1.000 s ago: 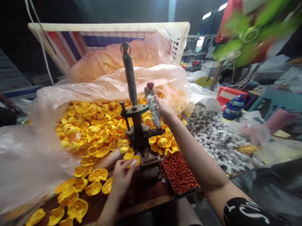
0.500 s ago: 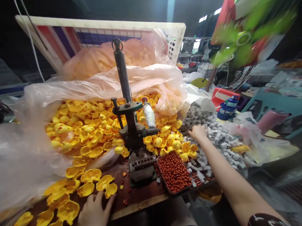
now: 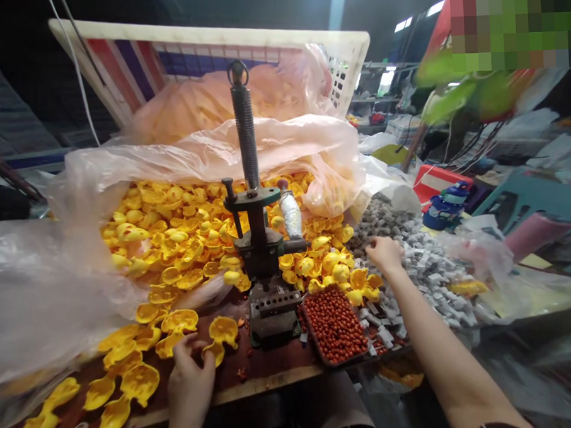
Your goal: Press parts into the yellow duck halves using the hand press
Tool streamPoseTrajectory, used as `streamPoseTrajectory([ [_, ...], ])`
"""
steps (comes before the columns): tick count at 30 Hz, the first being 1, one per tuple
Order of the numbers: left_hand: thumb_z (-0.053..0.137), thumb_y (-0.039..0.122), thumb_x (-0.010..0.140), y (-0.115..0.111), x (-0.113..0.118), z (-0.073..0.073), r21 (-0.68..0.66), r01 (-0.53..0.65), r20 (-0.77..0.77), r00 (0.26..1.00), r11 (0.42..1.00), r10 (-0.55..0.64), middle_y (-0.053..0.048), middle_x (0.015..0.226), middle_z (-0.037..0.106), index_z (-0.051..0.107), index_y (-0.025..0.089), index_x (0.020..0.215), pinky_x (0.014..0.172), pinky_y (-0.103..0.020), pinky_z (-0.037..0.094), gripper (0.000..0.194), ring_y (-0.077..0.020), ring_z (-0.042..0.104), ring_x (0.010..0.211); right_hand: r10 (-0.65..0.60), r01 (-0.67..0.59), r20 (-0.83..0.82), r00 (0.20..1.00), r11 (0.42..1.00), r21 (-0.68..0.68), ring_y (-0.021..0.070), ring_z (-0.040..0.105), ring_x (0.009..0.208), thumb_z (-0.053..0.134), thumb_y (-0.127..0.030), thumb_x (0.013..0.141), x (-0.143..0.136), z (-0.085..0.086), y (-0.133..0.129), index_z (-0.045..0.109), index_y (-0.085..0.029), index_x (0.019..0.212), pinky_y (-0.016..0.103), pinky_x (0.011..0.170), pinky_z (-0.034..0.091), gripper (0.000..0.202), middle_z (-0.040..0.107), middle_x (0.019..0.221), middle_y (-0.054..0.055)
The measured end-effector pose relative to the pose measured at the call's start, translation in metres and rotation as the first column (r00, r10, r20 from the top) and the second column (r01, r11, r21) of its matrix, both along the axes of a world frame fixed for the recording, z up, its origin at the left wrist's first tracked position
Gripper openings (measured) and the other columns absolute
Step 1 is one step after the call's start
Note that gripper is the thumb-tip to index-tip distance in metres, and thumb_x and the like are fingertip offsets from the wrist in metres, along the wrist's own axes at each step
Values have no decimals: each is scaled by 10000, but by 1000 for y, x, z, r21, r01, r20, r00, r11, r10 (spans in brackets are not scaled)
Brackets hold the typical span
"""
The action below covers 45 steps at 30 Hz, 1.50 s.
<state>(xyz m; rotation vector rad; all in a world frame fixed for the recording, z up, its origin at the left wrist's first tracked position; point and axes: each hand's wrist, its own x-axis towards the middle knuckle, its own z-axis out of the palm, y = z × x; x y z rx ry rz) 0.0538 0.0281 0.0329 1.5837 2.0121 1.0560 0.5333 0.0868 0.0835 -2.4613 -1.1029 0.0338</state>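
Left hand (image 3: 191, 376) at yellow shell (image 3: 223, 331), long axis angled away-right; right hand (image 3: 385, 254) at grey pieces (image 3: 427, 264). Can't tell either grip. Tray (image 3: 342, 364) holds red beads (image 3: 335, 322).

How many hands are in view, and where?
2: the left hand beside yellow shells left of the press, the right hand at the grey pile on the right. No other hand shows.
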Motion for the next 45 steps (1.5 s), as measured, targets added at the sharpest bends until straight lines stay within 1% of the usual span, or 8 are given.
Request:
streamPoseTrajectory([
  [4, 566, 361, 619, 0, -7, 4, 48, 75, 334, 939, 996, -87, -37, 786, 645, 553, 196, 858, 710, -336, 510, 290, -236, 643, 771, 211, -164, -243, 947, 966, 199, 202, 648, 831, 497, -296, 831, -22, 14, -25, 632, -96, 1071, 305, 762, 489, 340, 698, 939, 123],
  [8, 554, 333, 664, -1, 25, 35, 9, 203, 452, 873, 979, -185, -12, 727, 620, 598, 183, 763, 603, -275, 483, 185, -191, 591, 696, 641, -377, -526, 560, 762, 527, 192, 635, 816, 553, -368, 803, -114, 21, -64, 640, -147, 929, 305, 754, 490, 269, 689, 896, 75],
  [13, 493, 254, 699, 2, 61, 61, 117, 300, 427, 845, 947, -321, -7, 698, 610, 591, 183, 716, 650, -260, 474, 122, -166, 580, 687, 761, -624, -610, 221, 591, 511, 166, 600, 820, 530, -311, 846, -226, 18, -96, 622, -163, 889, 285, 753, 467, 180, 654, 853, 36],
  [24, 494, 242, 753, -14, 72, 70, 163, 402, 317, 844, 901, -434, -26, 750, 611, 597, 185, 747, 720, -297, 471, 118, -181, 585, 738, 707, -610, -590, 391, 679, 409, 109, 491, 556, 588, -153, 755, -259, 9, -93, 532, -178, 972, 203, 521, 367, 226, 541, 610, -48],
  [30, 681, 303, 691, -23, 71, 62, 169, 356, 565, 729, 919, -386, -39, 967, 627, 554, 213, 1084, 774, -312, 522, 423, -185, 634, 859, 676, -445, -728, 115, 690, 571, 123, 566, 629, 636, -346, 770, -265, -3, -86, 573, -182, 860, 224, 559, 454, 197, 640, 764, 1],
  [35, 709, 313, 701, -31, 78, 42, 218, 366, 504, 752, 905, -426, -80, 1145, 594, 661, 221, 1037, 911, -340, 499, 351, -229, 589, 1081, 679, -442, -684, 265, 716, 539, 133, 565, 586, 632, -368, 779, -249, -1, -84, 553, -185, 818, 239, 549, 458, 204, 637, 713, 5],
  [40, 767, 408, 633, -19, 70, 34, 76, 155, 771, 617, 985, -156, -80, 966, 705, 673, 151, 960, 813, -341, 533, 426, -210, 666, 863, 597, -608, -145, 789, 793, -39, 225, 604, 849, 508, -101, 811, -190, 2, -83, 630, -152, 724, 309, 753, 442, 158, 671, 858, 131],
  [45, 835, 356, 564, -17, 71, 34, 5, 139, 918, 393, 990, -60, -30, 808, 709, 657, 133, 881, 655, -257, 539, 426, -136, 652, 679, 609, -613, -80, 789, 776, -147, 231, 614, 832, 510, -71, 773, -170, -10, -86, 632, -144, 719, 310, 745, 439, 152, 678, 841, 130],
])
